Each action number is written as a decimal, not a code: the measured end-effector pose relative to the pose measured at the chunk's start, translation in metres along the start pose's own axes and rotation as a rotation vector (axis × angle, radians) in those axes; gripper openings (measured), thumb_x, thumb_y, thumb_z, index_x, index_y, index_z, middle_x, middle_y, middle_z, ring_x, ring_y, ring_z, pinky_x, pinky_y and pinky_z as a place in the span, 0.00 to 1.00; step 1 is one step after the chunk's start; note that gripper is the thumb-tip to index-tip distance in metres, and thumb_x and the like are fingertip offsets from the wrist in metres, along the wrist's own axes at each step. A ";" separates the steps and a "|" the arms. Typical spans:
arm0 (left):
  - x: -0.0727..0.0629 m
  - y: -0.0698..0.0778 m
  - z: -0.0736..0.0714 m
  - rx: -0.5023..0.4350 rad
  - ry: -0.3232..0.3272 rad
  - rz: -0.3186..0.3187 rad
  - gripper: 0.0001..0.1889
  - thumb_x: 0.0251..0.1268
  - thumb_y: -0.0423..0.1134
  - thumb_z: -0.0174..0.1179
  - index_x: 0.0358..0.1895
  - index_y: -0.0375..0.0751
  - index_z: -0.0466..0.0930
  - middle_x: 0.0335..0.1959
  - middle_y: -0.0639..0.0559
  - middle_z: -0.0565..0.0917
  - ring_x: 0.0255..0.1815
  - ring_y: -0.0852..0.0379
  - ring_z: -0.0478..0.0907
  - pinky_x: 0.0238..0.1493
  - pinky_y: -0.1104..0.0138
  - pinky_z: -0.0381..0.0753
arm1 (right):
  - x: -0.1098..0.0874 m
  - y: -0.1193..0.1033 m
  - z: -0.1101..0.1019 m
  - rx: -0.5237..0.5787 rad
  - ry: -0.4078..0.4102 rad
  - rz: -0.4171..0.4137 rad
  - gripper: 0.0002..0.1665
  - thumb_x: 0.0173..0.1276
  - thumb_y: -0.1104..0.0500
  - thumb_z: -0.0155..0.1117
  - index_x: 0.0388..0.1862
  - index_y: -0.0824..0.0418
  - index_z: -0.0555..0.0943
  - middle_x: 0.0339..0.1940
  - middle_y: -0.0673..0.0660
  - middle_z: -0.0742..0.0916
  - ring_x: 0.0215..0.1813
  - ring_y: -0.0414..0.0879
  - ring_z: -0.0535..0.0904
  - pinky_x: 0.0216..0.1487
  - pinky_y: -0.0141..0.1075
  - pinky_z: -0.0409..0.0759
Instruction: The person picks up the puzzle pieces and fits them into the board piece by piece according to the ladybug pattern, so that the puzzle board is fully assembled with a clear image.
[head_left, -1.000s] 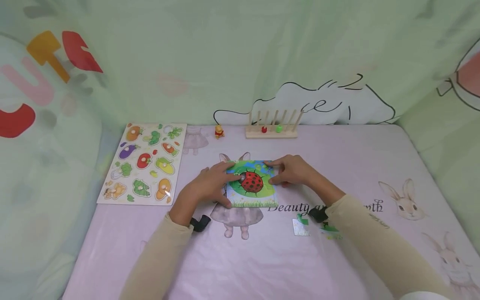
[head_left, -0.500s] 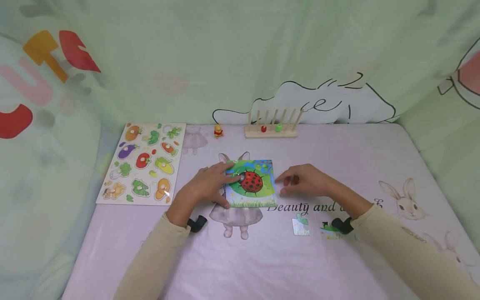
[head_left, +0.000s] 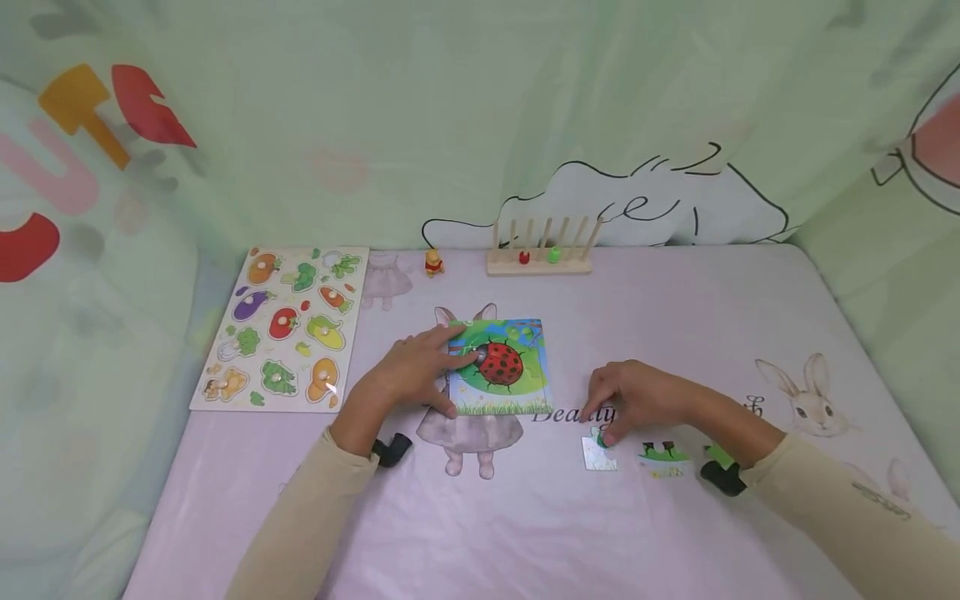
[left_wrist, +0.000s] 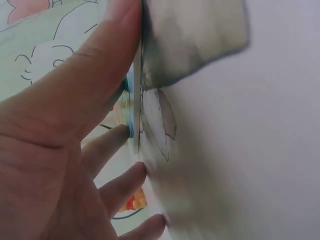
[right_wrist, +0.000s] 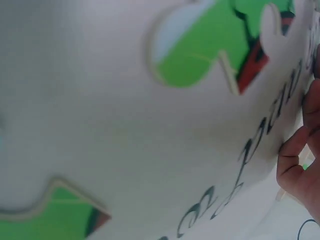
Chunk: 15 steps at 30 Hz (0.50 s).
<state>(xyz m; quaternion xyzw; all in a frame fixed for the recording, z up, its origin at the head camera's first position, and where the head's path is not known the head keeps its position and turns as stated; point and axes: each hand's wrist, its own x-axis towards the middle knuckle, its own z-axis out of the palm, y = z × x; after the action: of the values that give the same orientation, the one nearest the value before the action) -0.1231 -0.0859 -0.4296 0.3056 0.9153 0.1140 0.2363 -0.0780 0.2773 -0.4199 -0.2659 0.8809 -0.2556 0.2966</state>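
Note:
A square ladybug jigsaw board [head_left: 498, 367] lies on the table's middle. My left hand [head_left: 412, 367] rests on its left side, fingers spread over the picture and thumb by the lower left corner. In the left wrist view the board [left_wrist: 135, 107] appears edge-on beside the thumb. My right hand [head_left: 637, 400] is low over a pale loose puzzle piece [head_left: 597, 455], thumb tip at its upper edge; I cannot tell whether it touches. Its bent fingers [right_wrist: 292, 155] show at the right wrist view's edge.
Other loose puzzle pieces [head_left: 663, 457] lie right of that one, one green piece [head_left: 718, 455] partly behind the right wrist's black camera [head_left: 723, 478]. A vegetable peg board [head_left: 281, 329] lies at left. A small bear figure [head_left: 433, 262] and a wooden peg rack [head_left: 540, 262] stand at the back.
My right hand has left the ladybug board's right edge and moved right and toward me, down to the loose pieces. My left hand has stayed on the board.

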 end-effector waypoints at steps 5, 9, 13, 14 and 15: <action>0.001 -0.002 0.001 -0.026 0.006 0.000 0.49 0.51 0.57 0.77 0.79 0.63 0.62 0.86 0.50 0.46 0.84 0.38 0.51 0.75 0.36 0.57 | -0.003 0.001 0.002 -0.027 0.007 -0.042 0.21 0.47 0.53 0.87 0.42 0.38 0.92 0.39 0.41 0.83 0.46 0.39 0.74 0.47 0.32 0.74; 0.002 -0.003 0.002 -0.040 0.010 0.003 0.49 0.52 0.57 0.76 0.79 0.62 0.62 0.86 0.50 0.45 0.83 0.35 0.51 0.76 0.35 0.56 | -0.003 0.004 0.003 -0.033 0.011 -0.058 0.20 0.47 0.56 0.86 0.39 0.38 0.92 0.39 0.39 0.83 0.47 0.38 0.73 0.49 0.33 0.74; 0.002 -0.001 0.000 -0.049 -0.001 0.006 0.49 0.52 0.56 0.77 0.79 0.61 0.62 0.86 0.50 0.45 0.83 0.35 0.51 0.76 0.35 0.55 | -0.002 0.008 0.003 -0.021 0.011 -0.063 0.17 0.48 0.56 0.86 0.36 0.38 0.91 0.39 0.38 0.84 0.47 0.37 0.73 0.52 0.35 0.73; 0.003 -0.001 -0.001 -0.051 -0.002 0.006 0.49 0.52 0.55 0.77 0.79 0.61 0.62 0.86 0.50 0.45 0.83 0.35 0.51 0.76 0.35 0.55 | -0.002 0.009 0.003 -0.017 0.009 -0.062 0.17 0.48 0.56 0.85 0.36 0.38 0.91 0.39 0.38 0.84 0.47 0.38 0.74 0.52 0.35 0.73; 0.003 -0.001 -0.001 -0.051 -0.004 0.006 0.49 0.52 0.55 0.77 0.79 0.61 0.62 0.86 0.50 0.45 0.83 0.35 0.50 0.76 0.35 0.55 | -0.001 0.010 0.003 -0.013 0.005 -0.058 0.16 0.49 0.56 0.85 0.35 0.37 0.91 0.39 0.38 0.84 0.47 0.38 0.74 0.52 0.35 0.73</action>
<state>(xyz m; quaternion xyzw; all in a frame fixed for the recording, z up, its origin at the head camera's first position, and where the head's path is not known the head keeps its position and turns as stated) -0.1261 -0.0844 -0.4303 0.3025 0.9107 0.1375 0.2454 -0.0784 0.2845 -0.4271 -0.2926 0.8752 -0.2593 0.2850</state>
